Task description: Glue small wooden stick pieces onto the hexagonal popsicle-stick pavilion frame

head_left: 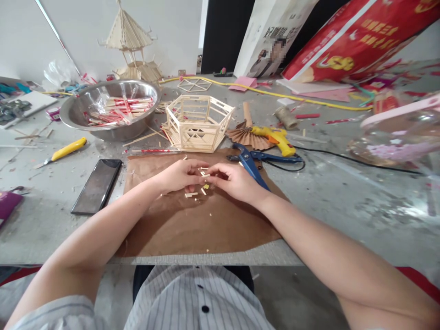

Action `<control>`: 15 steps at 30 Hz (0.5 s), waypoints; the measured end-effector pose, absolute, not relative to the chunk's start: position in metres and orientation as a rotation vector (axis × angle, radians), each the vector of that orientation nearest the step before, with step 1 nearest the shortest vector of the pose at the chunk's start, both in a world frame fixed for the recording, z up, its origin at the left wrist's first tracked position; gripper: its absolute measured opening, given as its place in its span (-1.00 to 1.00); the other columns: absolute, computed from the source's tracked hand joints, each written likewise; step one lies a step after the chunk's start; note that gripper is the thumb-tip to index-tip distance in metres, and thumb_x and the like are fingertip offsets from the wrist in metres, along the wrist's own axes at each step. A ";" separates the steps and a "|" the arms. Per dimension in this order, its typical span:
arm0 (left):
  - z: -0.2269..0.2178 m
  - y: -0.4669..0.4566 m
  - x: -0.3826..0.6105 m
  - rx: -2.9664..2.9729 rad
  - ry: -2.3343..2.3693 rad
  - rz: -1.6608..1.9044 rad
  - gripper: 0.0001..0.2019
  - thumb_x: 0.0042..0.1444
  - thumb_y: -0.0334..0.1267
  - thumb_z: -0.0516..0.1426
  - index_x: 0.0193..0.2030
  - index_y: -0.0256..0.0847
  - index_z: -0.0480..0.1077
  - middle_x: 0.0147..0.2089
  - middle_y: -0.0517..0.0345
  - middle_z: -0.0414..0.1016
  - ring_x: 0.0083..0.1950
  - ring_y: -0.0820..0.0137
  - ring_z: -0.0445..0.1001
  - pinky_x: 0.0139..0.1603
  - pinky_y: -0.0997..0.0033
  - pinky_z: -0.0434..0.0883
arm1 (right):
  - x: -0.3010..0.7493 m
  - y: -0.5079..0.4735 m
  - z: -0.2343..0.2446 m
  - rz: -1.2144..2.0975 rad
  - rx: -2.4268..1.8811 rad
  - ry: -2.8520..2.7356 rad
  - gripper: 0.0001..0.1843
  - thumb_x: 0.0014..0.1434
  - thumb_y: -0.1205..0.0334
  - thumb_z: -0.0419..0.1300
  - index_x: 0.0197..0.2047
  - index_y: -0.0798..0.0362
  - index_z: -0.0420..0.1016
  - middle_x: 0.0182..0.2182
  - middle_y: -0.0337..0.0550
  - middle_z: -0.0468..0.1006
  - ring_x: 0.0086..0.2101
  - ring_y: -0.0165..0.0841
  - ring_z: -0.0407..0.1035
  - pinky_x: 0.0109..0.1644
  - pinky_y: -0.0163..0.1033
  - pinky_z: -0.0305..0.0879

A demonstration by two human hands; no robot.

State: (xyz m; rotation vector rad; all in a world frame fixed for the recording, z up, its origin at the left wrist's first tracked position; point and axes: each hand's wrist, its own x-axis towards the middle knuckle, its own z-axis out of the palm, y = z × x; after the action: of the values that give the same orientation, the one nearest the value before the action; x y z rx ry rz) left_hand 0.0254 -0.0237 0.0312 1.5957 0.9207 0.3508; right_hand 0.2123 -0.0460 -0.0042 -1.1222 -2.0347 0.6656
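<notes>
Above the brown sheet (206,229), your right hand (233,181) seems to pinch a short stick (205,175), your left hand's (179,174) grip I cannot tell; probably light, stiff, breakable, it wants soft holding by its sides.

Near the middle of the frame I have short, pale cut pieces of wooden stick (191,195), loosely scattered at differing angles. A couple lie nearly level just lower left of the others; one small bit (206,186) looks yellower.

Red bag (357,41) cropped top R, purple pkt (8,204) cropped L; wood bits (205,176) nr R hand (237,181) too small to count.
</notes>
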 end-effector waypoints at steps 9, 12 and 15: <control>0.029 -0.020 0.024 1.469 0.986 0.386 -0.69 0.16 -0.08 -0.01 -0.26 -0.30 0.38 -0.42 0.16 0.45 -0.63 0.65 0.24 -0.63 0.59 0.19 | 0.221 -0.046 0.003 0.291 -0.966 -1.989 -0.86 0.12 0.19 0.13 -0.32 0.02 0.48 -0.39 -0.16 0.54 -0.38 -0.41 0.40 -0.29 -0.31 0.32; 0.032 -0.024 0.027 1.482 0.964 0.370 -0.71 0.12 -0.08 0.04 -0.37 -0.31 0.34 -0.48 0.21 0.41 -0.64 0.66 0.22 -0.64 0.60 0.16 | 0.219 -0.048 0.003 0.180 -0.893 -2.090 -0.84 0.16 0.22 0.08 -0.29 0.02 0.48 -0.34 -0.12 0.56 -0.31 -0.41 0.43 -0.22 -0.31 0.34; 0.037 -0.028 0.029 1.517 1.010 0.347 -0.71 0.10 -0.07 0.06 -0.40 -0.30 0.32 -0.52 0.25 0.36 -0.66 0.67 0.20 -0.68 0.62 0.09 | 0.218 -0.050 0.000 0.087 -0.905 -2.149 -0.81 0.19 0.23 0.04 -0.26 0.02 0.48 -0.33 -0.11 0.56 -0.29 -0.41 0.44 -0.20 -0.31 0.36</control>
State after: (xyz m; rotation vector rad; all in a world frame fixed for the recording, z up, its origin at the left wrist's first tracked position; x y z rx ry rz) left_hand 0.0290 -0.0281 0.0369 1.5175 1.0099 0.3470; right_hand 0.2176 -0.0496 0.0003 -0.9052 -2.1487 0.0865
